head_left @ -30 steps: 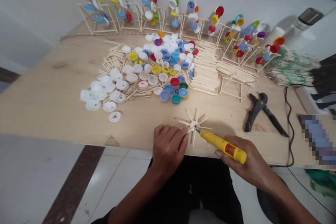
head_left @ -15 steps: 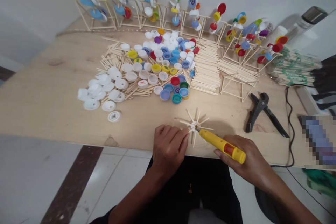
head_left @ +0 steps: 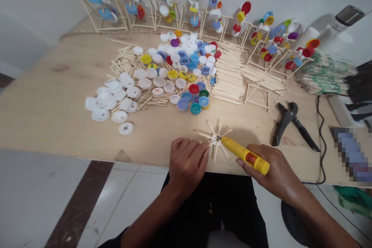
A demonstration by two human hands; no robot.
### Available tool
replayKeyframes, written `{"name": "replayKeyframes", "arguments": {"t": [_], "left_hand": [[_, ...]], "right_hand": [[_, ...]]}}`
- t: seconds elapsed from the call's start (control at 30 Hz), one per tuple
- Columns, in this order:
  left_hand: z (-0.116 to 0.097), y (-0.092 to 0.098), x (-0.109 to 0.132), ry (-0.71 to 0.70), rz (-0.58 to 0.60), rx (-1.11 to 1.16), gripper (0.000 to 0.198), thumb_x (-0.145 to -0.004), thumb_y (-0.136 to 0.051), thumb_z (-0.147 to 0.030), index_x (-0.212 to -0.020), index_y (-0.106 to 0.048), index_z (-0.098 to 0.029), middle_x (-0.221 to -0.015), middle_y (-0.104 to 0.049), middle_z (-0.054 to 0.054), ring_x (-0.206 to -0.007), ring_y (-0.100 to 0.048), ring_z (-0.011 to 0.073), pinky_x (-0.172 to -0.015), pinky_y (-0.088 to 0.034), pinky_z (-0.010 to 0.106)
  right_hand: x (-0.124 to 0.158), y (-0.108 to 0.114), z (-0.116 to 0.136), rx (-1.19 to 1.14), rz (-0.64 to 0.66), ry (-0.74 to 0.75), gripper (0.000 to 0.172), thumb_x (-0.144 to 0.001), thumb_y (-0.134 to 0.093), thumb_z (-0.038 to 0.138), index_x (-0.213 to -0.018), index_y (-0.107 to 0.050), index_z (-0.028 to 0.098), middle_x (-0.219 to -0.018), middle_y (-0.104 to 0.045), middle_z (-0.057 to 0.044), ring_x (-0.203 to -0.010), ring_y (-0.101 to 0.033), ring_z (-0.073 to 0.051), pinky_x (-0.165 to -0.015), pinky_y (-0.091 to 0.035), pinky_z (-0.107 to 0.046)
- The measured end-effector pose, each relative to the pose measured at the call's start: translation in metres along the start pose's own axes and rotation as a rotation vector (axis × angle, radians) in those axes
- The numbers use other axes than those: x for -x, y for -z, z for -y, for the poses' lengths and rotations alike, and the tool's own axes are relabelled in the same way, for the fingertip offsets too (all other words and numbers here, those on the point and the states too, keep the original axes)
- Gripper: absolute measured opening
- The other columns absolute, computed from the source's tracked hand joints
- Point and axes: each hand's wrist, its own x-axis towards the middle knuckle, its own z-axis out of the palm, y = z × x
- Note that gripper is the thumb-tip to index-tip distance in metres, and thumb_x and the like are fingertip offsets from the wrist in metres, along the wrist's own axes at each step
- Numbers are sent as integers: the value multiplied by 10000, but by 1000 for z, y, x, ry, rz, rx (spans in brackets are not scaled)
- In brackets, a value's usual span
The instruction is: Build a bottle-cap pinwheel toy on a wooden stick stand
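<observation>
My right hand (head_left: pixel 271 168) is wrapped round a yellow glue gun (head_left: pixel 240 152) with an orange-red part showing near its rear. Its metal nozzle reaches the white hub of a star-shaped wheel of thin wooden sticks (head_left: pixel 215 139), which lies on the table near the front edge. From the left, my left hand (head_left: pixel 188 161) has its fingers closed on one stick of this wheel. The fingertips partly hide that stick. The nozzle covers part of the hub, so I cannot tell whether it touches.
White bottle caps (head_left: pixel 113 95) and coloured caps (head_left: pixel 195 99) lie beyond my hands, among loose sticks (head_left: pixel 228 73). Stick frames with cap wheels (head_left: pixel 192 11) line the wall. Black cutting pliers (head_left: pixel 287 122), a black cable (head_left: pixel 321 139) and a transparent bottle (head_left: pixel 338 27) are on the right.
The glue gun's nozzle has moved slightly left and up over the hub, and its rear end has come up a little. My left hand and the stick wheel have hardly moved.
</observation>
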Motion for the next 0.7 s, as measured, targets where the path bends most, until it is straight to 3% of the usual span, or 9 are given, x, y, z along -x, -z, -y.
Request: {"name": "replayKeyframes", "arguments": {"t": [0.7], "left_hand": [[1,-1,1,0,6,-29,114,-859,-560,-138,-842,-665,-178,-662,-646,5,-624,-523,142,-734,-372,347]], "right_hand": [[14,1,-5,14,26,-21,292,-894,-510,427,-701,-480,210,-588,-537,14,-517,-486,-135,-515,-315,-258]]}}
